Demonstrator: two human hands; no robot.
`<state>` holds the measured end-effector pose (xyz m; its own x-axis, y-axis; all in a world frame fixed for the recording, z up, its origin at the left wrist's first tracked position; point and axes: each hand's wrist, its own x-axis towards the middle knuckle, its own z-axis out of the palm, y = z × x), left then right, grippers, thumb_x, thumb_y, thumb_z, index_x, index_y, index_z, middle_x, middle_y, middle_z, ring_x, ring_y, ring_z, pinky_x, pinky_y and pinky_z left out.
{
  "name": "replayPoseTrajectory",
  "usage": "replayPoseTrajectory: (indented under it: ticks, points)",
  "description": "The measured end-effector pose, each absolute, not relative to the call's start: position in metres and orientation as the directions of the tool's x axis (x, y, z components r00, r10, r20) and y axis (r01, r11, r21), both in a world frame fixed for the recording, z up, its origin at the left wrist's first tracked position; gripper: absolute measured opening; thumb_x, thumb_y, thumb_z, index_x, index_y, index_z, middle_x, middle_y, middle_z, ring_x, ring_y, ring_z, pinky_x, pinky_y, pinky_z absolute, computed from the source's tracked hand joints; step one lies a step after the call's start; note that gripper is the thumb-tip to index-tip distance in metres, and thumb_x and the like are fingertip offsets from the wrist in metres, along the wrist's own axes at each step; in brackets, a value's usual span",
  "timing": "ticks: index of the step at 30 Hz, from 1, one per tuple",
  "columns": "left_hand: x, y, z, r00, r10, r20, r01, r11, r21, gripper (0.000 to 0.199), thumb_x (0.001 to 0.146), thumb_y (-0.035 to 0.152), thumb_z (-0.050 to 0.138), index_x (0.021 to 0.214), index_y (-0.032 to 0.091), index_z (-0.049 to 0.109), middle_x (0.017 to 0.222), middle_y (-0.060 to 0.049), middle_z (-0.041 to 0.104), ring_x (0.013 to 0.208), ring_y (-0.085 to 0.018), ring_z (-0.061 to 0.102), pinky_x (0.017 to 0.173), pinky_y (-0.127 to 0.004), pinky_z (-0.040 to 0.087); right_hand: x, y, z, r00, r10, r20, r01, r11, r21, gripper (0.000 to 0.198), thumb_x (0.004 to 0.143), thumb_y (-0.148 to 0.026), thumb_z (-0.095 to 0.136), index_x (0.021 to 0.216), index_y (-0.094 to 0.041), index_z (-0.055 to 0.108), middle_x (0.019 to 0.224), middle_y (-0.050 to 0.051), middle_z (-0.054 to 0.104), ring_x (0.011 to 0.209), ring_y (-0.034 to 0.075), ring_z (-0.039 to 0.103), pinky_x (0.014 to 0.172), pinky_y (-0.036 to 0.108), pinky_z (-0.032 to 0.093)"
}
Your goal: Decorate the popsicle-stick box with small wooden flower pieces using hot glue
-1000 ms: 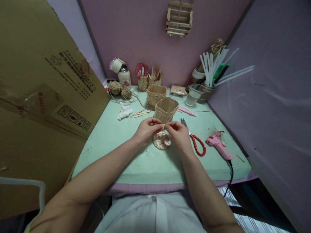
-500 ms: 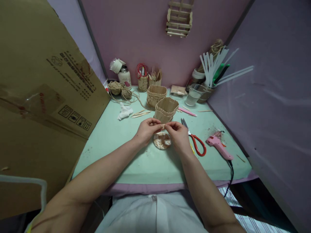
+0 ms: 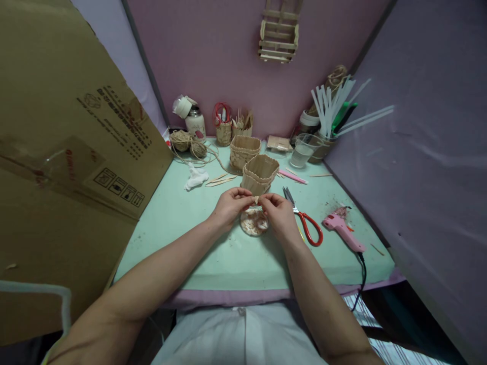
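My left hand (image 3: 233, 207) and my right hand (image 3: 277, 212) meet over the middle of the table, thumbs and fingers pinched. Between the fingertips is a small pale tan piece (image 3: 256, 200), held by both hands; it is too small to tell its kind. Just below lies a round shallow dish (image 3: 243, 230) with several pale, petal-like bits in it. Behind my fingers stands a woven-looking wooden basket (image 3: 258, 175) with a wavy rim, and a second similar basket (image 3: 243, 152) is farther back. Red-handled scissors (image 3: 310, 228) lie to the right of my right hand.
A pink glue gun (image 3: 344, 233) with a black cord lies at right. A clear cup (image 3: 300, 154) and white glue sticks (image 3: 329, 109) stand back right. Twine balls (image 3: 182, 142), crumpled tissue (image 3: 196, 177) and wooden slivers (image 3: 220, 180) are left of the baskets. A cardboard box (image 3: 68, 177) walls the left.
My hands stay pinched on the small piece with only slight finger movement. The whole view has shifted a little; nothing else on the table has moved.
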<state>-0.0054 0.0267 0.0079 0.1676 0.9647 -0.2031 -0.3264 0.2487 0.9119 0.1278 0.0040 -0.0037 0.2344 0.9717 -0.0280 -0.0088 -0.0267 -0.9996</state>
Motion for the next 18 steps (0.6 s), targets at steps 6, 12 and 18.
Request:
replayPoseTrajectory:
  ticks: [6,12,18]
  points:
    - [-0.004,0.025,0.008,0.153,0.959,-0.238,-0.333,0.277,0.901,0.026,0.056,0.016,0.082,0.072,0.013,0.062,0.063,-0.001,0.065,0.062,-0.012,0.062,0.065,-0.025,0.049,0.129,0.003,-0.006,0.204,0.979,-0.017,0.011,-0.019,-1.0,0.017,0.067,-0.034,0.069,0.067,-0.018,0.066,0.06,-0.003,0.061,0.051,0.011,0.045,0.052,0.025,0.035]
    - [-0.002,0.025,0.004,0.137,0.958,-0.253,-0.345,0.285,0.894,0.025,0.056,0.013,0.081,0.071,0.013,0.061,0.062,-0.002,0.065,0.061,-0.012,0.062,0.063,-0.024,0.048,0.13,0.004,-0.013,0.185,0.983,-0.019,0.011,-0.022,-1.0,0.018,0.069,-0.036,0.069,0.069,-0.018,0.065,0.06,-0.003,0.06,0.052,0.011,0.047,0.051,0.025,0.036]
    - [-0.002,0.025,0.002,0.14,0.963,-0.231,-0.386,0.267,0.883,0.029,0.053,0.018,0.084,0.071,0.014,0.062,0.063,-0.001,0.067,0.062,-0.012,0.062,0.067,-0.026,0.05,0.129,0.004,-0.013,0.18,0.984,-0.019,0.011,-0.021,-1.0,0.018,0.071,-0.035,0.067,0.07,-0.017,0.065,0.059,-0.003,0.057,0.05,0.01,0.044,0.049,0.024,0.034]
